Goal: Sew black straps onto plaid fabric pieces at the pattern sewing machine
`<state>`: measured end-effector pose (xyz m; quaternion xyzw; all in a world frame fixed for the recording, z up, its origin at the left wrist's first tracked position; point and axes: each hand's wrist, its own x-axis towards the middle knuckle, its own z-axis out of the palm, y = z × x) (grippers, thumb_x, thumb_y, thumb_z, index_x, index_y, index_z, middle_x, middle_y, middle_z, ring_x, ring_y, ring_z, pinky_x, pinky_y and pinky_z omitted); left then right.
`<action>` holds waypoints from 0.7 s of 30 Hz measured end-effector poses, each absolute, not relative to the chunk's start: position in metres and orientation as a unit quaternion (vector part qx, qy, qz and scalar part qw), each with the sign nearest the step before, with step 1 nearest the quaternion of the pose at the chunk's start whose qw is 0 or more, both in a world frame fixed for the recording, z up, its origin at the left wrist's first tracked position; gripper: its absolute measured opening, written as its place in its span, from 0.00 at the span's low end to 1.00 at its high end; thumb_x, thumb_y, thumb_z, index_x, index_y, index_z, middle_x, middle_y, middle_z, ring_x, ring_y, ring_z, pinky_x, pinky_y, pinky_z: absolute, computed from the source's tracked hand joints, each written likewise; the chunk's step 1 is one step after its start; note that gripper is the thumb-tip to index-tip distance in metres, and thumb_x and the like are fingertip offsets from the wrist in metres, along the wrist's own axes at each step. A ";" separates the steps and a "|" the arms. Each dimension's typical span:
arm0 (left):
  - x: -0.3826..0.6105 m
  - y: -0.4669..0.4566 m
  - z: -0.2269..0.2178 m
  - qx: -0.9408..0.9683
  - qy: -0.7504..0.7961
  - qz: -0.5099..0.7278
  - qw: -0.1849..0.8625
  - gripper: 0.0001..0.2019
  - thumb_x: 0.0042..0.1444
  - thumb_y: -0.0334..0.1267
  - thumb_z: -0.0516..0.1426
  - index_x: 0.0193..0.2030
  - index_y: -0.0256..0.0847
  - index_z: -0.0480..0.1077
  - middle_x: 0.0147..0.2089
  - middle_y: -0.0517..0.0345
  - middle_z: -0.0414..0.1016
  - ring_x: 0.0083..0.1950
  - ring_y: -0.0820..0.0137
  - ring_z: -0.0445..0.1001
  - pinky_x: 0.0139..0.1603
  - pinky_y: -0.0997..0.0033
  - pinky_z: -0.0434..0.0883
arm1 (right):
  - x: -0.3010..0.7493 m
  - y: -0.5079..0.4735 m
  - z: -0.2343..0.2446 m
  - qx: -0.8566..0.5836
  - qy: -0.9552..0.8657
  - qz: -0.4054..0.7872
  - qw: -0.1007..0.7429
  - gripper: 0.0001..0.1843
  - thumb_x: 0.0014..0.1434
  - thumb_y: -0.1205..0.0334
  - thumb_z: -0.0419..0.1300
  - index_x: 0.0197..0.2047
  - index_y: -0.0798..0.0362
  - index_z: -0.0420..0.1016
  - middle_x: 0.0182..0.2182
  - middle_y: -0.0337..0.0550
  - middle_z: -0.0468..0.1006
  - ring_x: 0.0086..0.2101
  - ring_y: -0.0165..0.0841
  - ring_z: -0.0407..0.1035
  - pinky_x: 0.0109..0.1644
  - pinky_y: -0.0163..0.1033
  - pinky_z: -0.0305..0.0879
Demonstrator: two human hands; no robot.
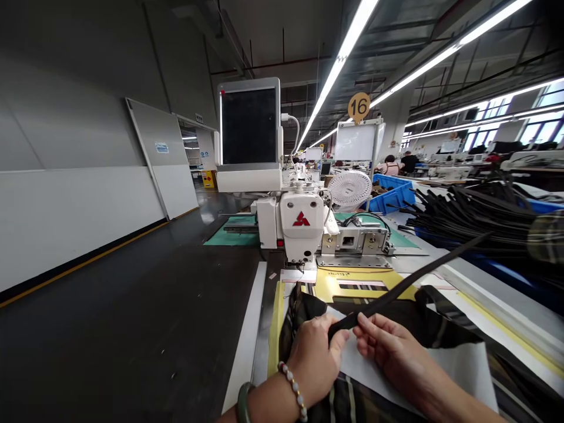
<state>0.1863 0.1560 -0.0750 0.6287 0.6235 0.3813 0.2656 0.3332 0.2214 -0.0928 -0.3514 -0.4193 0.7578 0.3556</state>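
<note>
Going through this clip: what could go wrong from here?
The long dark strip, pinched between the left hand and right hand, has an unsupported free end that might catch the pile of dark strips. The beaded bracelet could snag the striped fabric below.

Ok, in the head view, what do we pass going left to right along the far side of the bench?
White door → sewing machine → fan → blue crates → pile of black strips
</note>
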 end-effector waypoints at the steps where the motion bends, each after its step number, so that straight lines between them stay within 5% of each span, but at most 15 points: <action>1: 0.188 0.155 -0.076 0.642 0.631 0.377 0.218 0.11 0.61 0.41 0.51 0.44 0.39 0.70 0.40 0.50 0.74 0.43 0.61 0.71 0.44 0.65 0.64 | 0.334 0.221 -0.094 -0.353 -0.423 0.752 0.361 0.19 0.45 0.50 0.69 0.23 0.56 0.69 0.23 0.38 0.74 0.23 0.24 0.63 0.30 0.31 0.60; 8: 0.190 0.157 -0.076 0.653 0.622 0.378 0.209 0.16 0.64 0.38 0.45 0.32 0.38 0.70 0.28 0.54 0.72 0.30 0.68 0.70 0.30 0.71 0.61 | 0.332 0.216 -0.099 -0.336 -0.521 0.711 0.332 0.19 0.49 0.48 0.65 0.25 0.55 0.68 0.21 0.37 0.72 0.24 0.26 0.62 0.31 0.32 0.58; 21: 0.191 0.162 -0.078 0.647 0.597 0.402 0.250 0.16 0.63 0.39 0.46 0.29 0.37 0.68 0.25 0.58 0.68 0.27 0.72 0.65 0.28 0.74 0.58 | 0.330 0.213 -0.097 -0.379 -0.605 0.614 0.336 0.24 0.48 0.40 0.61 0.21 0.54 0.65 0.16 0.36 0.69 0.21 0.27 0.59 0.28 0.33 0.53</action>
